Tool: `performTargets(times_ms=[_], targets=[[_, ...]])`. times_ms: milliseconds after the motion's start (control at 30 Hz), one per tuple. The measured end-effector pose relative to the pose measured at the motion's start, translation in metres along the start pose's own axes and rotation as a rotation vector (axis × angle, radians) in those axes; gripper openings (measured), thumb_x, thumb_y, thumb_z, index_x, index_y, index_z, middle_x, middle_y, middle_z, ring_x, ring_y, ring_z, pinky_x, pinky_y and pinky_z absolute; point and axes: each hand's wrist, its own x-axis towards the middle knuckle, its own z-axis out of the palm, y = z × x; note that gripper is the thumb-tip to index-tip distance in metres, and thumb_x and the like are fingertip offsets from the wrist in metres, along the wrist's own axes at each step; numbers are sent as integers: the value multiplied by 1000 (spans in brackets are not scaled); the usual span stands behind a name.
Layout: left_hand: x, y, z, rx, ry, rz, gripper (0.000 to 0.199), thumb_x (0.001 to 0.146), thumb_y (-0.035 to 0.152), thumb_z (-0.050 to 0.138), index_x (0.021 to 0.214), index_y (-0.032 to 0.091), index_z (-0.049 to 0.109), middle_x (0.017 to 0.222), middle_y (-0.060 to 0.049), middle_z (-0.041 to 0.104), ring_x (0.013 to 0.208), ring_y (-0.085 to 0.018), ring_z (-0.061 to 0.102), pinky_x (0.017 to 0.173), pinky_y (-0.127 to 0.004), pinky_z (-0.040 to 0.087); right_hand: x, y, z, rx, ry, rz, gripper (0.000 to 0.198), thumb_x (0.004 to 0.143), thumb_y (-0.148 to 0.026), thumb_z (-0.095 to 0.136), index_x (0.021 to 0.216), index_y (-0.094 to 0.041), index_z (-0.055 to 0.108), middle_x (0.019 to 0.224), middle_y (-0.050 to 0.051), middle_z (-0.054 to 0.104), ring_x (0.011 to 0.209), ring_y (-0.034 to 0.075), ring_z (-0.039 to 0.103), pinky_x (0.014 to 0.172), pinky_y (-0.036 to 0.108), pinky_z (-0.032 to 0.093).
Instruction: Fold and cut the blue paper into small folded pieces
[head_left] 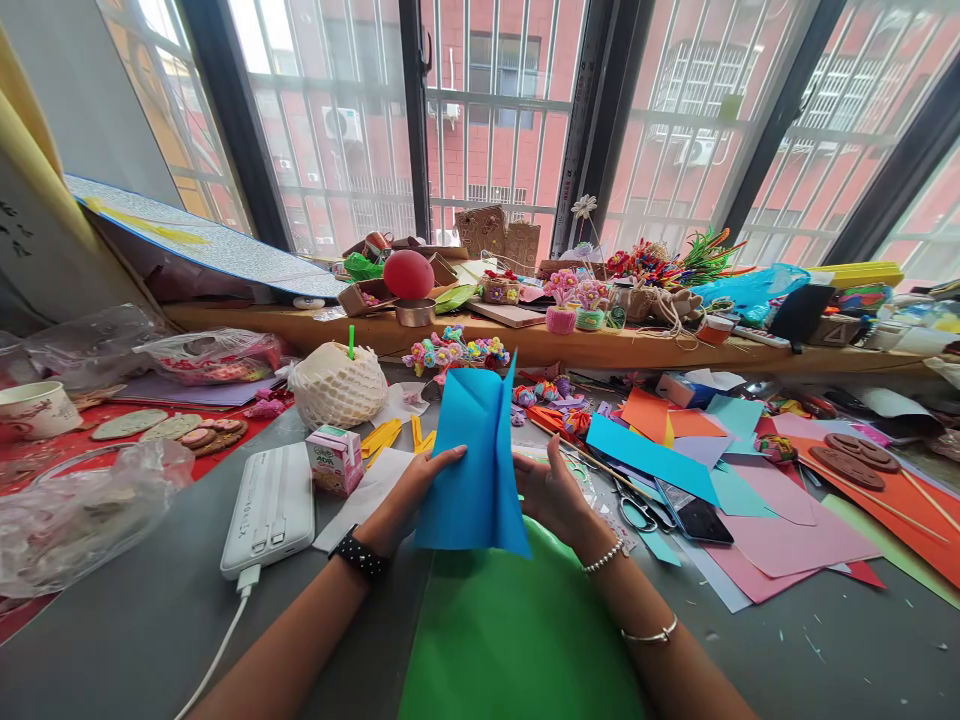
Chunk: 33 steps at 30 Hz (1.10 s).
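Observation:
A sheet of blue paper (466, 465), creased and folded lengthwise, stands upright in front of me. My left hand (420, 490) pinches its left side, with the thumb on the near face and the fingers behind. At the paper's right edge, my right hand (551, 492) is spread, thumb up and apart from the fingers. Its fingertips reach the edge, and I cannot tell whether they touch. Below the paper lies a large smooth green thing (517, 640) whose kind I cannot make out.
On the left are a white power bank (270, 505) with a cable, a pink drink carton (334, 460) and a coconut in foam net (339, 388). Scissors (636, 508), a phone (694, 512) and coloured paper (780, 540) lie right. Crafts and a red balloon (409, 274) line the sill.

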Motion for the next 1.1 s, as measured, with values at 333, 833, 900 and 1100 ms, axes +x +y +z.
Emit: performTargets(times_ms=[333, 833, 900, 1100], targets=[[-1, 1, 0, -24, -35, -12, 35, 66, 36, 64, 95, 18, 58, 89, -7, 67, 81, -25, 62, 66, -33, 51, -4, -1, -4, 74, 194, -62, 60, 72, -68, 34, 108, -24, 55, 105, 7, 61, 92, 24, 57, 82, 41, 44], [9, 5, -25, -62, -10, -19, 29, 63, 35, 67, 84, 16, 62, 85, -5, 67, 81, -22, 60, 68, -28, 47, -17, -33, -36, -102, 450, -237, 16, 60, -14, 67, 74, -17, 62, 64, -2, 65, 54, 10, 57, 52, 20, 47], [9, 6, -29, -7, -44, -35, 28, 63, 34, 67, 83, 15, 62, 83, -7, 66, 81, -22, 60, 68, -27, 47, -22, -38, -40, -143, 394, -186, 17, 62, -14, 66, 79, -17, 62, 65, -1, 65, 54, 12, 58, 53, 21, 48], [7, 14, -42, -60, -40, 104, 53, 71, 35, 60, 120, 24, 43, 122, -6, 49, 112, -21, 44, 88, -30, 39, -29, -49, -62, 99, 488, -444, 49, 71, -57, 47, 106, -22, 52, 121, 9, 49, 110, 22, 46, 85, 43, 41]])
